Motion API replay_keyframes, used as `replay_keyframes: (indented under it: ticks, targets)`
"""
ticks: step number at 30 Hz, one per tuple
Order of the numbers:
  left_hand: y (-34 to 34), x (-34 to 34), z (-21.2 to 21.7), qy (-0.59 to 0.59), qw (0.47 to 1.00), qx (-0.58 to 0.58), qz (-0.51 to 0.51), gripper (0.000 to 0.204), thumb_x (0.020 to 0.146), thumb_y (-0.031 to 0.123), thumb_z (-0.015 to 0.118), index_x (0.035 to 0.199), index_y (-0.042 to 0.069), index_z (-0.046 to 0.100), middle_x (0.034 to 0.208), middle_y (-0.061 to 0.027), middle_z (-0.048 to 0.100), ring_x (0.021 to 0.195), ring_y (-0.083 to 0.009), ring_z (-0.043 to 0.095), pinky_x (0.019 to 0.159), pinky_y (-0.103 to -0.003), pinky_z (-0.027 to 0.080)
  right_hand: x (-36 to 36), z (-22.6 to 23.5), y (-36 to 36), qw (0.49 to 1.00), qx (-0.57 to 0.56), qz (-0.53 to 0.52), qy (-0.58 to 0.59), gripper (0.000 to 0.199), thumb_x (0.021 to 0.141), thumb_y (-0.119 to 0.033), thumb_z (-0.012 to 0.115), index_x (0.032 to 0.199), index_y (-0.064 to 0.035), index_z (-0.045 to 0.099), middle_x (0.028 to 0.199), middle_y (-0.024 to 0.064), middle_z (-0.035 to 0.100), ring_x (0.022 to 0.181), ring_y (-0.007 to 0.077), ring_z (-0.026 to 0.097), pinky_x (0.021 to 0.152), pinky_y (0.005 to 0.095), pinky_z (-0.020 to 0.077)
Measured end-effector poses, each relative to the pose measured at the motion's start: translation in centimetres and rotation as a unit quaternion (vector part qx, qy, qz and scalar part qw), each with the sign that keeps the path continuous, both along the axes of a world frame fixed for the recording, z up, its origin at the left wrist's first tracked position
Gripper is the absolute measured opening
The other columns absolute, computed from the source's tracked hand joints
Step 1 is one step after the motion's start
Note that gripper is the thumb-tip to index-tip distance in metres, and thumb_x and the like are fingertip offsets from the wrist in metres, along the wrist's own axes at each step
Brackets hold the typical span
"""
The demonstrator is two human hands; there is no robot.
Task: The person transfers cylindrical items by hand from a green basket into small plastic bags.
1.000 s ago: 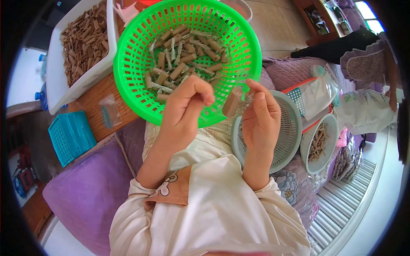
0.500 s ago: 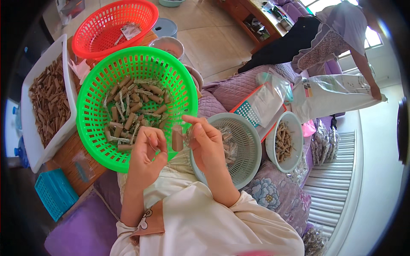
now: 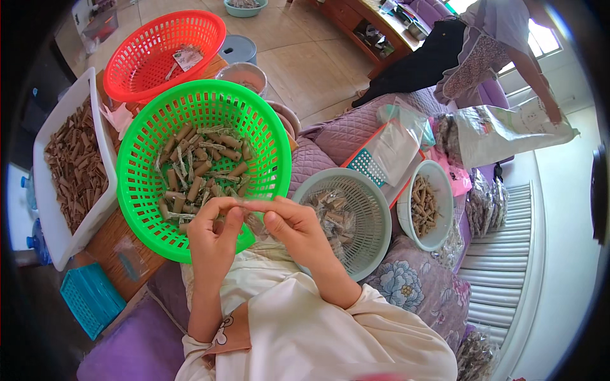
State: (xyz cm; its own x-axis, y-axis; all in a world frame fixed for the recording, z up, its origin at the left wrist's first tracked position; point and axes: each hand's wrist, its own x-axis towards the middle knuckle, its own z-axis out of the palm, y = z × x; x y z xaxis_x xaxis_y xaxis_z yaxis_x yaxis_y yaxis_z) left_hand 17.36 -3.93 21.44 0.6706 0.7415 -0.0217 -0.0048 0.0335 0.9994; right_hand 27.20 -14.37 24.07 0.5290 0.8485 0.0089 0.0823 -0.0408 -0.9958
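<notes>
the little brown stick (image 3: 219, 227) could easily slip out from under the left hand (image 3: 213, 244) and drop back among the others in the green basket (image 3: 143, 190), since it seems to be held only by a light pinch at the fingertips while both hands work close together. the thin clear wrapper (image 3: 244, 204) stretched between the two hands looks flimsy too; a tug from one side might tear it or pull it free, i'd say.

the fingers of the left hand are curled narrow, thumb and forefinger pinched on the wrapper, with the stick tucked just below them, partly hidden. the right hand (image 3: 298, 232) has its fingers drawn in as well, pinching the other end of the wrapper; whether it grips anything more i cannot tell.

just beyond the fingertips lies the green basket with its heap of loose sticks. to the right of the right hand's knuckles sits a grey basket (image 3: 375, 254) of wrapped pieces, and further right a white bowl (image 3: 445, 190) with more sticks. far left of the left hand, a white tray (image 3: 57, 241) holds brown bits.
</notes>
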Motion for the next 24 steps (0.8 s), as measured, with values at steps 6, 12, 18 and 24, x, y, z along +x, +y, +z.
replay_keyframes:
  ticks: [6,12,18,24]
  targets:
    - [0.9,0.1,-0.1,-0.018,0.998,-0.043,-0.050,0.011,0.079,0.011,0.056,0.085,0.001,0.057,0.070,0.0004,0.057,0.057,-0.0006,0.046,0.045,-0.014,0.032,-0.1,0.0,-0.1,1.000,-0.007,0.019,0.018,0.022,0.085,-0.010,0.048,0.104,-0.0064,0.058,0.067,0.0018,0.050,0.061,0.0070,0.044,0.055,0.0214,0.0369]
    - [0.9,0.3,-0.7,-0.082,0.993,-0.076,-0.043,0.010,0.079,0.011,0.057,0.084,0.002,0.057,0.069,0.0016,0.055,0.054,-0.0002,0.043,0.045,-0.014,0.031,0.1,0.7,0.0,0.988,-0.002,0.006,0.156,0.022,0.085,-0.013,0.048,0.103,-0.0052,0.059,0.063,-0.0031,0.047,0.056,0.0028,0.041,0.049,0.0183,0.0342]
    - [-0.6,0.5,-0.1,-0.047,0.997,0.044,0.046,0.005,0.076,0.009,0.061,0.077,0.004,0.058,0.067,0.0045,0.054,0.047,-0.0002,0.025,0.040,-0.018,0.017,0.4,-1.3,0.3,0.820,0.129,-0.062,0.555,0.023,0.082,-0.013,0.050,0.100,0.0002,0.054,0.058,-0.0057,0.045,0.049,0.0005,0.040,0.046,0.0148,0.0353]
    - [-1.4,0.9,-1.0,-0.041,0.956,0.279,0.081,0.009,0.072,0.004,0.061,0.081,0.007,0.060,0.065,0.0001,0.053,0.045,-0.0071,0.037,0.039,-0.021,0.025,0.8,-3.1,0.3,0.745,0.280,0.020,0.605,0.014,0.079,-0.017,0.051,0.072,-0.0056,0.046,0.065,0.0039,0.049,0.060,0.0151,0.052,0.058,0.0287,0.0479]
